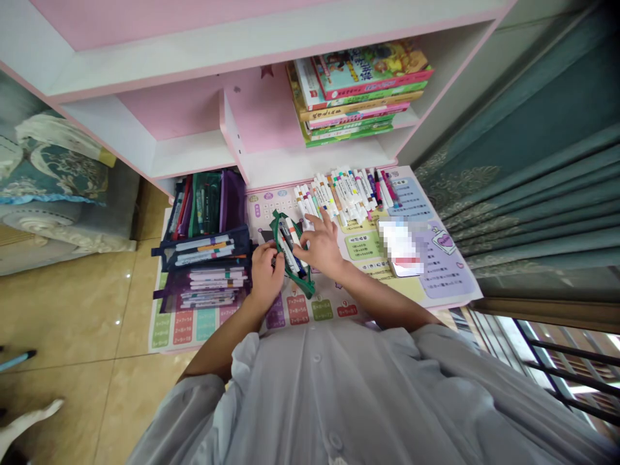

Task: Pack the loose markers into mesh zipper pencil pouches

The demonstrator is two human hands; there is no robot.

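Note:
A green-edged zip pencil pouch (310, 289) lies open in front of me, with several white, grey and dark markers (289, 244) inside it. Closed on the pouch's left edge are the fingers of my left hand (267, 274), near a small dark piece I cannot make out. My right hand (323, 247) is at the opposite edge, its thumb and forefinger bent against the rim beside the markers while other fingers reach away. Just beyond the pouch spreads a pile of white markers (346, 192) with coloured ends.
At left, filled dark mesh pouches (203, 248) lie near green and purple pouches (208, 200). A phone (402, 248) rests on the printed desk mat (448, 278) at right. Stacked books (363, 97) fill part of the shelf (320, 158) behind. A curtain (523, 168) hangs at right.

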